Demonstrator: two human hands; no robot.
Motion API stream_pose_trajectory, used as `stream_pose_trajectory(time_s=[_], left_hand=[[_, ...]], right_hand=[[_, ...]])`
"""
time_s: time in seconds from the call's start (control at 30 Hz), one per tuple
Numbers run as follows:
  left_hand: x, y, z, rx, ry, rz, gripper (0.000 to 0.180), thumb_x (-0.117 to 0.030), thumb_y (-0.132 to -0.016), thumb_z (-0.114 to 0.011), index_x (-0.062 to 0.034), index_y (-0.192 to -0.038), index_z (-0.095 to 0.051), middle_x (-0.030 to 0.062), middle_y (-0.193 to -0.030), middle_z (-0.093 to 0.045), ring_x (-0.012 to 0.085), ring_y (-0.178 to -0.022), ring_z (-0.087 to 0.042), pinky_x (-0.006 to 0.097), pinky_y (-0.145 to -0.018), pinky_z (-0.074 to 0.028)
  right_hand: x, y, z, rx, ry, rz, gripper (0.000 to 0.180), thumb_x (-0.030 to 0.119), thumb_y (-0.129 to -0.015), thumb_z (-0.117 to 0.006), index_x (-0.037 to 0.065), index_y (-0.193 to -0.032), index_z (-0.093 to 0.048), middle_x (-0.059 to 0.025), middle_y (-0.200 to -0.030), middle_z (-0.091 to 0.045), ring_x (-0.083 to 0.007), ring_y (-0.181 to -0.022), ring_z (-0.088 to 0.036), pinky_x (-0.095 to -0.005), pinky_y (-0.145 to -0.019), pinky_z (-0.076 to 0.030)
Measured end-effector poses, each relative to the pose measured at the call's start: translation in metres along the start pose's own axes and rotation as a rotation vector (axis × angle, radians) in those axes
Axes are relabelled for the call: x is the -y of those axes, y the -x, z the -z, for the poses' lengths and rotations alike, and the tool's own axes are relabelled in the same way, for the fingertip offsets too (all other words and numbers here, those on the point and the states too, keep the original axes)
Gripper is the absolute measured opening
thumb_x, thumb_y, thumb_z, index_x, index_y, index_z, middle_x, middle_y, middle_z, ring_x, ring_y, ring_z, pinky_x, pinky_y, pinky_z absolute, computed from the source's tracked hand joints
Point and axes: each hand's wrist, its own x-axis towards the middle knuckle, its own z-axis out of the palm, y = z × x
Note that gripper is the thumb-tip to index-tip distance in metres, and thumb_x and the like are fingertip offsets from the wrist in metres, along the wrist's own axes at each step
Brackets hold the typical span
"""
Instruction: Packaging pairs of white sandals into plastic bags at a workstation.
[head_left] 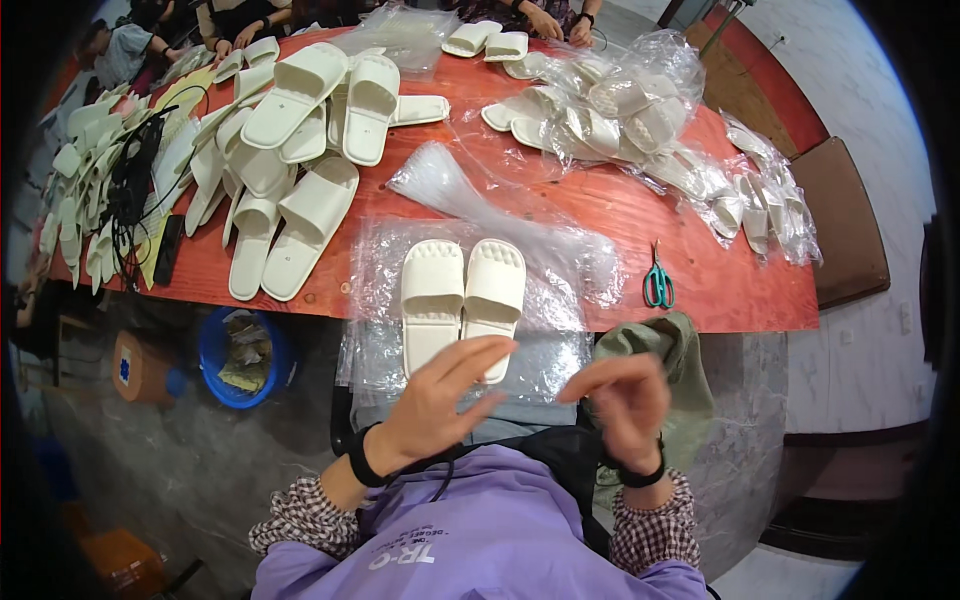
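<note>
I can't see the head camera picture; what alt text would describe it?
A person's left hand and right hand hover, fingers spread, over a pair of cream slippers lying on clear plastic bags at the edge of a red table. More slippers, bagged slippers and green-handled scissors lie around.

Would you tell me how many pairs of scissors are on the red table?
1: the green-handled scissors lie near the red table's front edge, right of the slipper pair; the clear bags could hide others.

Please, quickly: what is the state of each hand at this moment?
Left hand: open, fingers spread, holding nothing, just above the pair of cream slippers.
Right hand: fingers loosely curled, holding nothing visible.
</note>
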Motion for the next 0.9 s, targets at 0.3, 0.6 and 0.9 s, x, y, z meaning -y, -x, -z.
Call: stream_pose_trajectory(time_s=[0.3,0.6,0.9], left_hand=[[-0.002,0.016,-0.015,0.315,0.407,0.102,0.026,-0.006,-0.086,-0.068,-0.0035,-0.111,-0.065,0.0085,-0.094,-0.066,0.0179,-0.078,-0.063,0.029,-0.069,-0.051],[0.029,0.027,0.014,0.084,-0.163,-0.109,0.014,-0.003,-0.078,-0.069,-0.0012,-0.090,-0.062,0.0101,-0.089,-0.063,0.0279,-0.083,-0.062,0.036,-0.072,-0.051],[0.071,0.058,0.020,0.240,-0.165,0.066,0.004,-0.001,-0.083,-0.060,0.0013,-0.085,-0.056,0.0150,-0.081,-0.056,0.0326,-0.076,-0.056,0.038,-0.069,-0.046]], right_hand=[[0.029,0.004,0.001,0.217,-0.163,0.027,0.006,0.001,-0.084,-0.060,0.000,-0.086,-0.065,-0.0169,-0.082,-0.070,-0.0300,-0.080,-0.070,-0.0359,-0.070,-0.056],[0.038,0.014,0.053,-0.374,-0.509,0.348,0.009,0.004,-0.094,-0.055,0.009,-0.091,-0.047,-0.0065,-0.077,-0.056,-0.0158,-0.059,-0.052,-0.0220,-0.046,-0.042],[-0.075,0.007,0.027,-0.191,0.022,-0.493,0.008,0.000,-0.092,-0.055,0.001,-0.100,-0.059,-0.0052,-0.082,-0.064,-0.0078,-0.063,-0.058,-0.0196,-0.051,-0.042]])
